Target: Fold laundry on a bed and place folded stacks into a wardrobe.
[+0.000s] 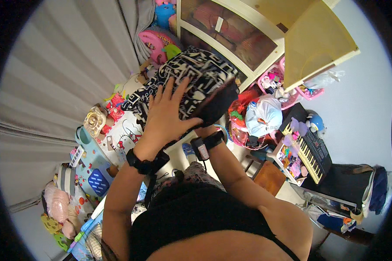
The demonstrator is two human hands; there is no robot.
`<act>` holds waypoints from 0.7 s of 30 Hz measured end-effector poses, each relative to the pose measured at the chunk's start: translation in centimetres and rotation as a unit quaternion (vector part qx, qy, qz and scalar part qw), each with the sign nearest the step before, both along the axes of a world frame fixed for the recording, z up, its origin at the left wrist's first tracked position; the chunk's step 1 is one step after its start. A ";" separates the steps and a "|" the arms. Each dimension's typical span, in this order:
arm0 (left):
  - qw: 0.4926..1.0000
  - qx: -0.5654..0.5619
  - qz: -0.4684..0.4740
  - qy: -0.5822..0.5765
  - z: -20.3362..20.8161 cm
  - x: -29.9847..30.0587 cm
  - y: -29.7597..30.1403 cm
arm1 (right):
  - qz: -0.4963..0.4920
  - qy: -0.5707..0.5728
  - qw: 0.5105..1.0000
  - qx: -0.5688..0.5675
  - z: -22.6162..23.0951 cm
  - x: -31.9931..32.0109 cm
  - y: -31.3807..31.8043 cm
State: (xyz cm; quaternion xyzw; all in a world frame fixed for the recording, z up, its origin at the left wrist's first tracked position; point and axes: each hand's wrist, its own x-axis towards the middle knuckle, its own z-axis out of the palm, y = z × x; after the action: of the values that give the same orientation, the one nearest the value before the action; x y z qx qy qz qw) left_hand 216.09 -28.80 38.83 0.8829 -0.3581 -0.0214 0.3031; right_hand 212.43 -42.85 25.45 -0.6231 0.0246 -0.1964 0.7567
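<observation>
A bundle of black cloth with a white pattern (191,71) is in front of me, its plain dark side turned up at the right end. Spread flat across its near face is my left hand (167,113), palm down with the fingers apart. Of my right hand (206,130) only the part by the wrist shows, at the cloth's lower right edge; the fingers are hidden under the cloth. Dark straps with small devices circle both wrists. I cannot tell whether the cloth is a garment.
Beyond stands a cream cabinet (259,65) with its yellowish door (320,43) swung out. Pink baskets, a white tied bag (264,116) and a keyboard (311,152) are at the right. Toys, a light blue case (91,150) and a grey curtain (65,65) line the left.
</observation>
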 end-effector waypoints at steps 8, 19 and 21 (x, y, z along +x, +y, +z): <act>0.977 -0.119 0.092 0.151 -0.3 10.0 -0.9 | 0.039 -0.030 0.999 0.013 0.5 6.6 -3.3; 0.928 -0.265 0.190 0.178 4.8 14.8 2.1 | 0.147 -0.127 0.980 0.035 6.4 14.6 -0.3; 0.933 -0.259 0.207 0.142 6.0 15.3 2.8 | 0.166 -0.140 0.974 0.059 7.3 15.4 0.7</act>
State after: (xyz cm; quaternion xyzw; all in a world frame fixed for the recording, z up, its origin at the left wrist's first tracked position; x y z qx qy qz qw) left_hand 231.34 -26.01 44.84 0.8161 -0.1139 0.0106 0.5665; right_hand 227.83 -42.12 32.73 -0.5390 -0.1737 -0.1514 0.8101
